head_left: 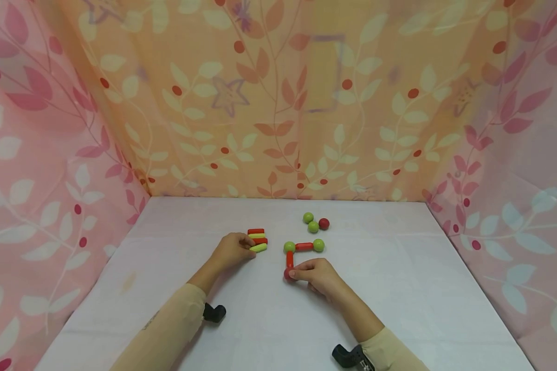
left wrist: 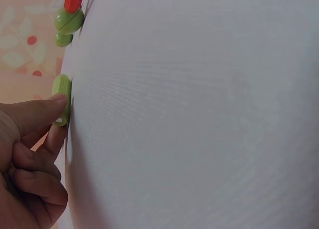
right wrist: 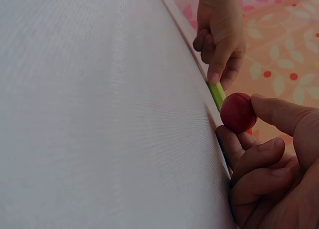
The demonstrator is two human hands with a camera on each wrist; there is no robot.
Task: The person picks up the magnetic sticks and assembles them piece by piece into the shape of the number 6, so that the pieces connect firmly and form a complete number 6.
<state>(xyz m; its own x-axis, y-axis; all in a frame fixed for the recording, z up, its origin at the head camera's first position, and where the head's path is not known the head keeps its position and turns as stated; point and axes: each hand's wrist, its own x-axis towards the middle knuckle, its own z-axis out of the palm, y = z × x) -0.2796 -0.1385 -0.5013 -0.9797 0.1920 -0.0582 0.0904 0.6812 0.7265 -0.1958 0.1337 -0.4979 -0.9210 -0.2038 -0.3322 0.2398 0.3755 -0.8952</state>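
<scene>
- Corner green ball (head_left: 290, 247), landmark of the figure: it joined two rods at roughly a right angle, the whole lying flat on the white-covered table (head_left: 413, 288).
- Near red rod (head_left: 290, 259): ran from the corner green ball toward the person, its other end at the near red ball (right wrist: 238, 113).
- Right hand (head_left: 322, 278): on the near side of the corner green ball and to its right, thumb and fingers clamped on the near red ball, probably to steady that end of the frame.
- Far red rod (head_left: 304, 247) and end green ball (head_left: 318, 245): extended rightward from the corner green ball, untouched; the table alone supported them.
- Left hand (head_left: 232, 251): left of the corner green ball, thumb and finger closed together on a yellow-green rod (head_left: 258, 248); the pinch near one end presumably left the other end free for handling.
- Three other rods (head_left: 261, 241): left of the corner green ball, just beyond the pinched rod, laid side by side, perhaps for easy picking.
- Two loose green balls (head_left: 308, 218) and a loose red ball (head_left: 324, 223): grouped beyond the corner green ball and to its right, apparently a supply sorted away from the rods.
- Floral curtain (head_left: 278, 113): hung farthest beyond the corner green ball, seemingly as a backdrop.
</scene>
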